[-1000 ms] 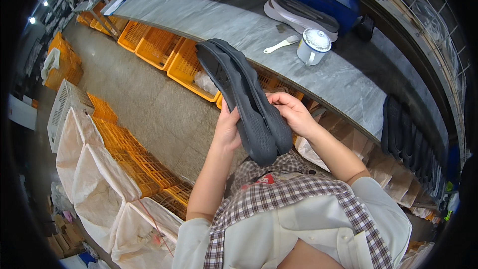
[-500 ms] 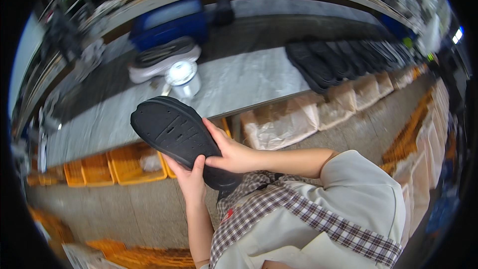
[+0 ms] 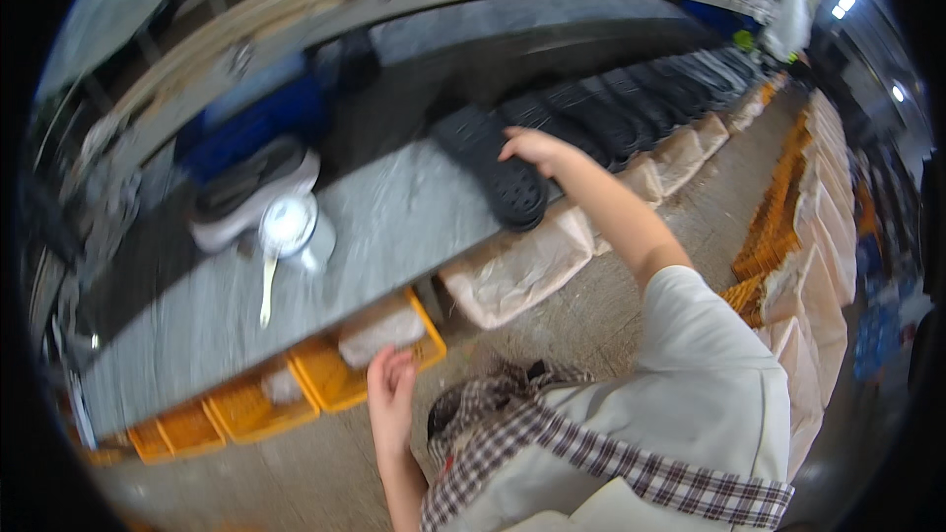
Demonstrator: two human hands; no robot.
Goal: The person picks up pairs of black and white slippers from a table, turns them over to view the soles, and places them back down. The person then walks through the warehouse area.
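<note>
The table (image 3: 394, 227) carries, along its near edge, a row of black soles (image 3: 596, 116); the black shoe sole (image 3: 480, 156), earlier held two-handed, now lies at the row's left end, so its set-down looks nearly done; the right hand (image 3: 537, 150) touches its side, grip unclear; the left hand (image 3: 392, 394), now empty, hangs with fingers loosely curled

Open stretch of grey surface (image 3: 399, 217) at mid-frame, passable between white lidded mug (image 3: 298, 231) at centre-left and black clog (image 3: 501, 180) at centre, black footwear row (image 3: 631, 103) crowding upper right, blue bin (image 3: 258, 123) and pale-soled shoe (image 3: 254, 195) blocking upper left.
</note>
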